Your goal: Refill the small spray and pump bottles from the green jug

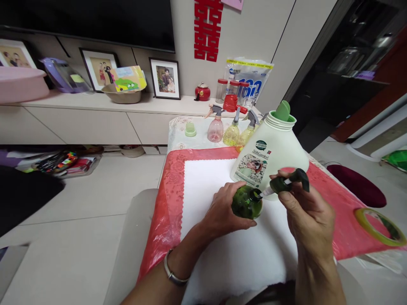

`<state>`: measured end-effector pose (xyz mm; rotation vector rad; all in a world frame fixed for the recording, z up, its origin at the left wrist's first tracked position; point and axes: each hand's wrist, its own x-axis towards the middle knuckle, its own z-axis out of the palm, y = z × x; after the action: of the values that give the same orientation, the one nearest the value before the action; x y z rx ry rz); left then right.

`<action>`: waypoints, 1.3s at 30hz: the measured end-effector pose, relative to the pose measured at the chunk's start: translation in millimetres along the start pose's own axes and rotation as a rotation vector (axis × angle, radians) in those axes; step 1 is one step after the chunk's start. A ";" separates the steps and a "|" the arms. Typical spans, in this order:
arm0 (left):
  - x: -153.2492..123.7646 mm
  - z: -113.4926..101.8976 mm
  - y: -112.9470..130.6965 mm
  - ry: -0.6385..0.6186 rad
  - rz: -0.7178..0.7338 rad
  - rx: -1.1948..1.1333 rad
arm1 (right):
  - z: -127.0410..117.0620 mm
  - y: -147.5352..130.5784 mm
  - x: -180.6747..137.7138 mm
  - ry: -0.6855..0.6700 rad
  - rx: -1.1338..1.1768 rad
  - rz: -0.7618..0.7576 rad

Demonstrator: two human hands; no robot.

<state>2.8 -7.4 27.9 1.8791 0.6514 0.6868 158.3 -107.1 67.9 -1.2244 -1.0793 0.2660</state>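
Observation:
My left hand (224, 207) wraps round a dark green bottle (245, 204), its open neck tilted toward the right. In my right hand (307, 209) is a dark green pump head (280, 184), pinched by its collar between thumb and fingers. The pump's pale tube end is at the bottle's mouth; how far it reaches inside is hard to make out. Just behind both hands stands a large pale green detergent jug (270, 152), uncapped, with a green spout showing at its neck. A white cloth (203, 186) lies under my hands on the table.
Behind the jug are several spray bottles, a pink one (215, 129) among them, and a pale green cap (190, 129). A roll of yellow tape (365, 231) lies on the red table cover (171, 178) at right. A long cabinet (79, 123) runs along the wall.

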 end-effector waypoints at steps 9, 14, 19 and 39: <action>0.9 -2.2 2.1 -0.031 -0.036 -0.011 | 1.1 20.4 2.6 -0.172 -0.013 0.092; 0.9 -1.2 0.4 0.010 -0.035 -0.009 | 5.2 20.1 6.6 -0.283 -0.089 0.101; 1.7 -0.8 0.3 0.032 -0.033 0.008 | 5.1 22.6 6.8 -0.299 -0.118 0.109; 1.9 -2.4 4.0 0.018 -0.071 -0.030 | 10.0 30.2 7.3 -0.255 0.049 0.222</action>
<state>2.9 -6.1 32.8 1.8153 0.7122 0.6652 165.2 -84.4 45.5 -1.2910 -1.1467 0.6293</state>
